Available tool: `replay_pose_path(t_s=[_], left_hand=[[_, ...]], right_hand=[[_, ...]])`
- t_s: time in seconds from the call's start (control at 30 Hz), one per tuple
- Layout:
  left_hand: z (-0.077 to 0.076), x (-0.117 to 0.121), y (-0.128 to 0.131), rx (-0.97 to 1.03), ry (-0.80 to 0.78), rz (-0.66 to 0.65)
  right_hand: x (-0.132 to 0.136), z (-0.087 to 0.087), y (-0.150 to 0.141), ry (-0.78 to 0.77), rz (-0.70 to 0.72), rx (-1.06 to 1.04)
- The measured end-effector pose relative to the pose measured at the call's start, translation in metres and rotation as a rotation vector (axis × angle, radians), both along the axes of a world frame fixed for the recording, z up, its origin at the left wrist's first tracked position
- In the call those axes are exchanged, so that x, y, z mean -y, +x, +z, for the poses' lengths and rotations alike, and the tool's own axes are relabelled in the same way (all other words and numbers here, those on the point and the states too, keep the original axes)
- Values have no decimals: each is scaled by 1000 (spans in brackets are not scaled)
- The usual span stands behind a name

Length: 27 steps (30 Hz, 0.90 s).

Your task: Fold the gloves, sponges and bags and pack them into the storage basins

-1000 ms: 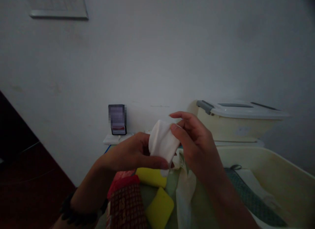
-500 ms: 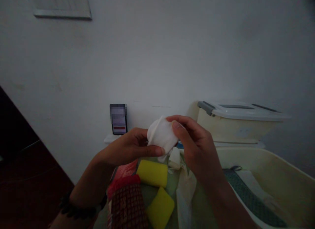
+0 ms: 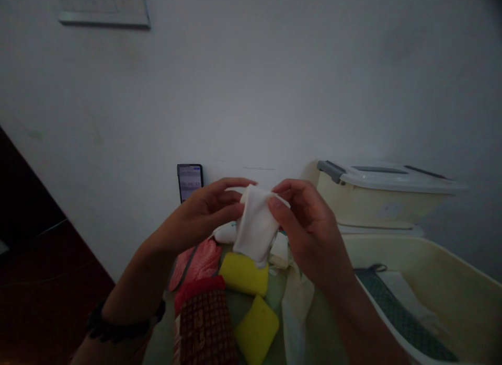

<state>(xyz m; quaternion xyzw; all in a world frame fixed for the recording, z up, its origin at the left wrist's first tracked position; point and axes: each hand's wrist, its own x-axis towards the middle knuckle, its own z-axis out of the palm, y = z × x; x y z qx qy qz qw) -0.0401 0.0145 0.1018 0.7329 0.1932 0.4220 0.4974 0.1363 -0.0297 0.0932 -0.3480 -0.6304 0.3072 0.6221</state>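
grip, right hand [image 3: 311, 231]: closed in a pinch. the thumb lies on the front face of the folded white cloth [image 3: 257, 224], near its upper right corner; the index finger is bent behind the top edge. grip, left hand [image 3: 202, 213]: lightly closed, fingers gently curved. the index fingertip meets the cloth's top edge and the thumb tip meets its left edge; the remaining fingers are partly hidden. the cloth is held raised over the far half of the table [image 3: 329, 333], its lower edge hanging free in front of the upper sponge.

count of items:
- white cloth in hand: one.
- yellow sponges [image 3: 245, 273]: two, one toward the far edge of the table, one nearer the front edge.
- red-trimmed checked fabric piece [image 3: 206, 323]: one, at the table's left edge, near the front.
- pink textured cloth with grey edging [image 3: 206, 258]: one, behind the checked piece, by the left edge.
- limp cream fabric item [image 3: 296, 302]: one, right of the sponges.
- smartphone [image 3: 191, 183]: one, upright near the far left corner, partly covered by the left hand.
- lidded box [image 3: 368, 210]: one, beyond the open bin.
- open cream bin [image 3: 470, 297]: one, along the right side, containing one green textured pad [image 3: 396, 307].
- dark bracelet [image 3: 117, 326]: one, on the left wrist.
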Motion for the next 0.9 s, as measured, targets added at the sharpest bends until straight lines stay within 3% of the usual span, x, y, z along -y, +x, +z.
replay_pose_path(t_s=[0.2, 0.27, 0.33, 0.4, 0.47, 0.53, 0.6, 0.77, 0.9], left_hand=[[2, 3, 0, -70, 487, 171], [3, 2, 1, -100, 550, 202], [3, 1, 3, -56, 462, 215], [2, -1, 7, 24, 249, 238], [1, -3, 10, 65, 38, 282], [1, -3, 11, 68, -74, 303], [0, -3, 11, 33, -119, 273], [0, 0, 6, -37, -138, 17], [1, -1, 5, 59, -21, 71]], right_hand=[[-4, -2, 1, -85, 5, -7], [-5, -2, 3, -116, 33, 67], [-5, -2, 6, -140, 73, 219], [-4, -1, 7, -147, 100, 348], [-3, 0, 8, -154, 105, 382], [-2, 1, 6, -155, 100, 338], [-3, 1, 5, -132, 70, 269], [-4, 0, 5, -42, -83, 265], [-1, 3, 5, -35, -73, 358]])
